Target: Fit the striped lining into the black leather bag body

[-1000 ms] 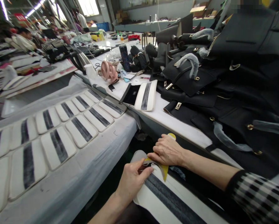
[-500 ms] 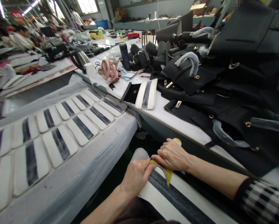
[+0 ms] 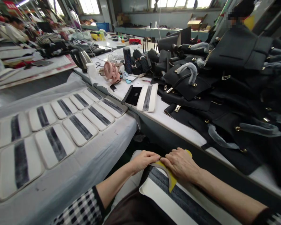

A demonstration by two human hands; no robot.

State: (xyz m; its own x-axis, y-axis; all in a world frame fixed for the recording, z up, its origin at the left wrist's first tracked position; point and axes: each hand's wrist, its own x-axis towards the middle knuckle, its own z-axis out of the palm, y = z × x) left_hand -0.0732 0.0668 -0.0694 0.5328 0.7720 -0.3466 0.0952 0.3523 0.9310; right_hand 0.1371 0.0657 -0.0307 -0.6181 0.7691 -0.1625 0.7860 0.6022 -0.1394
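Across my lap lies a white panel with a dark grey stripe down its length. At its far end a curved yellow strip with a greyish edge stands bent up in a point. My left hand is closed, its thumb and fingers pinching at the strip's near-left end by the panel edge. Close beside it, my right hand is closed over the strip, and a bit of yellow shows past its knuckles. What lies under the fingers is hidden.
Similar striped panels lie in rows on the covered table at left. Black bags with wrapped handles pile up at right. A black-and-white piece, pink fan and metal kettle stand on the white table ahead.
My left hand has shifted up beside the right and turned flatter. My right hand has moved slightly right and down with the yellow strip. The view has tilted up a little.
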